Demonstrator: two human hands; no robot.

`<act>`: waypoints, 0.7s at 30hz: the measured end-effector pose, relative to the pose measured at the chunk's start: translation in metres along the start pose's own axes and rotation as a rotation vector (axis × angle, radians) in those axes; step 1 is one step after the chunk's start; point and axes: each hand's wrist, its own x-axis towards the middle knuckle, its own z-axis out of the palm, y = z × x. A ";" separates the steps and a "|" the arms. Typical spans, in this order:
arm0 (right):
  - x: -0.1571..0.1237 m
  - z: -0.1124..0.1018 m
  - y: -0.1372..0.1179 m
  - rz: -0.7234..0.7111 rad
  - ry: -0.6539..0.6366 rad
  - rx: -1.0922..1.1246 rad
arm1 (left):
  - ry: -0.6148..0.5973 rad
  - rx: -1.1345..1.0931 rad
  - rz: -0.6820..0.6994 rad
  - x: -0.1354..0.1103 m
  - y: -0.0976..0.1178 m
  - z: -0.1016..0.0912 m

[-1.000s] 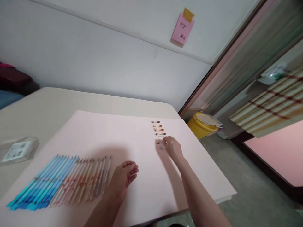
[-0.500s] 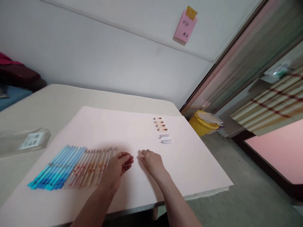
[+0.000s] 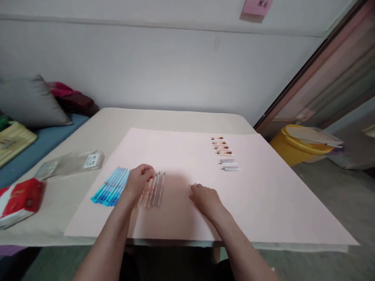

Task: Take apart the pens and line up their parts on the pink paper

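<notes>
My left hand (image 3: 140,180) hovers at the upper end of a row of pale pens with brownish-orange patterns (image 3: 150,192), covering part of them. Its fingers are curled together; whether a pen is between them is hidden. Beside that row, further left, lie several blue pens (image 3: 109,187) side by side. My right hand (image 3: 205,198) rests low over the pink sheet (image 3: 249,203) with fingers curled in, and what it may hold does not show. Beyond it are short slim pieces with brown-and-orange marks (image 3: 222,148) and thin whitish pieces with dark tips (image 3: 230,166).
A clear plastic sleeve with a label (image 3: 73,163) lies left of the sheet, near a red-and-white packet (image 3: 22,201). A yellow bucket (image 3: 295,150) stands beyond the table's right side. A grey cushion (image 3: 32,101) is at the left, and the wall (image 3: 164,70) rises behind the table.
The view has turned left and levelled, bringing the cushion and red packet into sight. My left hand has moved left over the patterned pens; my right hand stays over the sheet, further from it.
</notes>
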 end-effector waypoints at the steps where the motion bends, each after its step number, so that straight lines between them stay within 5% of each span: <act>1: 0.000 0.000 -0.001 -0.007 0.001 0.012 | -0.071 0.133 0.022 -0.003 0.000 0.007; 7: -0.003 0.001 -0.004 -0.048 0.034 0.034 | -0.157 0.797 -0.006 -0.013 -0.007 0.035; 15: -0.012 -0.001 -0.002 -0.096 0.143 0.105 | -0.169 0.870 0.052 -0.023 -0.029 0.057; 19: -0.012 -0.007 -0.005 -0.092 0.179 0.141 | -0.223 0.862 0.004 -0.019 -0.017 0.066; 21: -0.012 -0.013 -0.006 -0.075 0.213 0.230 | -0.272 0.661 -0.031 -0.021 -0.005 0.071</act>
